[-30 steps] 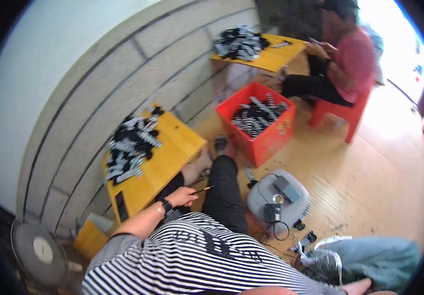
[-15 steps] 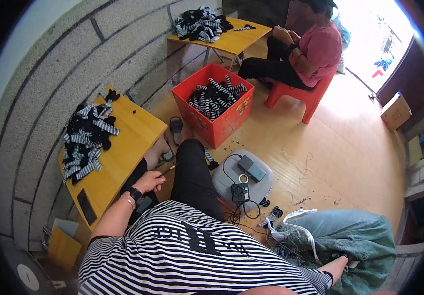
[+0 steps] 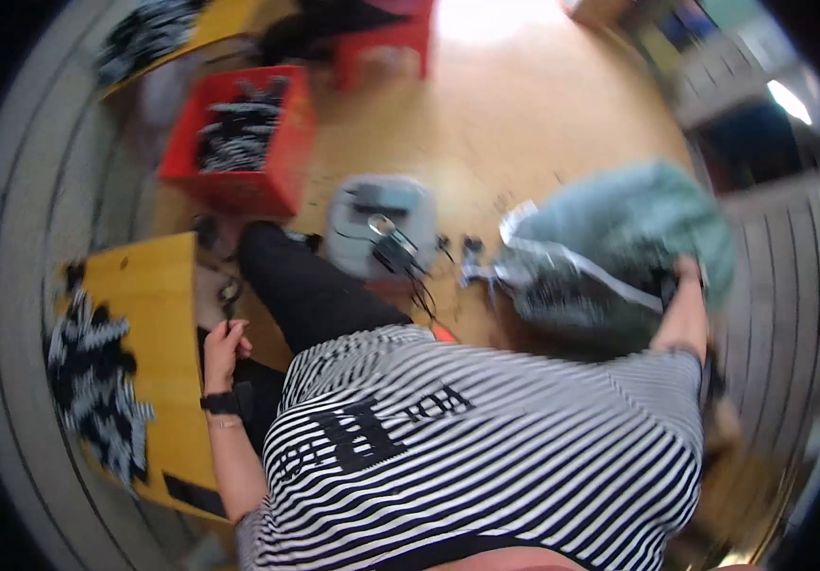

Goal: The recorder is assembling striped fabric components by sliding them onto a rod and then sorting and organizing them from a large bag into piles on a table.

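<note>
My left hand (image 3: 224, 354), with a dark watch on its wrist, is beside the right edge of the yellow table (image 3: 165, 314). Its fingers are closed round a thin dark stick-like tool (image 3: 229, 303), blurred and pointing away from me. On that table lies a pile of black-and-white striped fabric pieces (image 3: 96, 371). Over to the right, my right hand (image 3: 686, 270) reaches to the big green sack (image 3: 619, 214). Motion blur and the sack's folds hide its fingers, so whether it grips anything does not show. A white band runs along the sack's opening.
A red bin (image 3: 282, 171) of striped pieces stands ahead on the left. Near my knee, a grey stool (image 3: 341, 243) bears a dark box, a roll of tape and a cabled device. Farther off are another yellow table (image 3: 220, 24) and a red stool (image 3: 381, 43) with a seated person's legs.
The view has swung to the right, so table, bin and stool sit farther left. My right hand now shows at the sack's far part, its arm stretched forward. My left hand still holds the thin tool.
</note>
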A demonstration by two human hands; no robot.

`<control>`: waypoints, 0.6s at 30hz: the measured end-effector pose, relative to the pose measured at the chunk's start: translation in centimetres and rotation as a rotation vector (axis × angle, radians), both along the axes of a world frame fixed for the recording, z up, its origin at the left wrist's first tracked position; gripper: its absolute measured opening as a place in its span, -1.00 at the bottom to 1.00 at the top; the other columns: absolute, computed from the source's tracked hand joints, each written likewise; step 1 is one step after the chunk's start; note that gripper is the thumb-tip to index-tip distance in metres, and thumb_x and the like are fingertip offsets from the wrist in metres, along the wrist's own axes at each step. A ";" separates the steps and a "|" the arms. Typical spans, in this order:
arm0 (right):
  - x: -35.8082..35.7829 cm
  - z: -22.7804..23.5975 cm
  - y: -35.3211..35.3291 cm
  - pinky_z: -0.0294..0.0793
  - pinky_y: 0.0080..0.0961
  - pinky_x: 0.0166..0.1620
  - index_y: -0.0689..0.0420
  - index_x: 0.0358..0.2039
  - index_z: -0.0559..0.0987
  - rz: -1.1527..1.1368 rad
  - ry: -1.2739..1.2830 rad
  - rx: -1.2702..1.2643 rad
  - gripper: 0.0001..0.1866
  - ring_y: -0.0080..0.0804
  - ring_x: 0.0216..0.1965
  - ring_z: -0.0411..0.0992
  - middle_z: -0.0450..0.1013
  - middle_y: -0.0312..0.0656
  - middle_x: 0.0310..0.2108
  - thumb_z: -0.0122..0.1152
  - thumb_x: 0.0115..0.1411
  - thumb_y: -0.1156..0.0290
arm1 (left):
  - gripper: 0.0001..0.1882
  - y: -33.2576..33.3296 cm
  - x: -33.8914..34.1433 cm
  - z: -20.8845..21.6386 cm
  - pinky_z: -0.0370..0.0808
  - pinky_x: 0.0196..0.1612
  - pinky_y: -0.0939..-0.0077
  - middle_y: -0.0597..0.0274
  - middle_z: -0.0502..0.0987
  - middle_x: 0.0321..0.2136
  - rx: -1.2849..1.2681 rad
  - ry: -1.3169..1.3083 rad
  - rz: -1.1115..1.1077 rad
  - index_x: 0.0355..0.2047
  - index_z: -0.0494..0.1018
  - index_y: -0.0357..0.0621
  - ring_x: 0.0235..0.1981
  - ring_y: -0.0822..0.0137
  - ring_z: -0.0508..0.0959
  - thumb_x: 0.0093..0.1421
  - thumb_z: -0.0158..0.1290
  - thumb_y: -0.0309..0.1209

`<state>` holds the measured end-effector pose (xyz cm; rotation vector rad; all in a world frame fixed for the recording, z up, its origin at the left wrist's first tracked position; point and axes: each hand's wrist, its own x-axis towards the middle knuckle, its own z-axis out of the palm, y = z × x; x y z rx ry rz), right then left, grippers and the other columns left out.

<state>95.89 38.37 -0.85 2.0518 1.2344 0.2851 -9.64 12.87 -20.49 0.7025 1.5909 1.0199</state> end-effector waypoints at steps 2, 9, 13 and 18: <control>-9.8 -6.4 -1.9 0.48 -0.16 0.00 0.05 -0.13 0.61 -0.116 0.109 0.008 -0.64 -0.12 0.01 0.46 0.49 -0.12 -0.01 0.17 0.07 0.21 | -0.80 -0.7 -0.9 4.3 0.36 -0.56 0.69 0.35 0.47 -0.65 -0.053 0.154 0.025 -0.19 0.48 -0.18 -0.65 0.55 0.42 0.31 -0.02 -0.33; -12.3 9.3 -10.3 0.50 -0.28 -0.17 0.26 -0.30 0.62 -0.169 0.334 0.308 -0.54 -0.10 -0.21 0.54 0.54 0.10 -0.25 0.35 -0.30 0.34 | -0.80 1.5 -0.2 0.6 0.35 -0.51 0.72 0.39 0.47 -0.62 0.019 -0.032 -0.137 -0.18 0.48 -0.17 -0.62 0.57 0.43 0.32 -0.03 -0.33; -15.5 16.6 -5.3 0.41 -0.40 -0.19 0.16 -0.13 0.57 -0.026 0.629 0.516 -0.53 -0.38 -0.27 0.46 0.57 -0.13 -0.26 0.30 -0.01 0.15 | -0.80 1.0 1.1 2.1 0.34 -0.54 0.71 0.39 0.46 -0.63 0.022 -0.011 -0.093 -0.19 0.47 -0.18 -0.63 0.56 0.42 0.33 -0.04 -0.33; -21.8 21.3 1.8 0.37 -0.50 -0.16 0.20 -0.13 0.59 0.006 0.825 0.655 -0.48 -0.53 -0.23 0.39 0.54 -0.32 -0.23 0.35 0.00 0.07 | -0.81 1.1 1.6 2.0 0.33 -0.57 0.69 0.37 0.45 -0.64 0.054 -0.024 -0.095 -0.21 0.47 -0.18 -0.64 0.55 0.40 0.32 -0.04 -0.33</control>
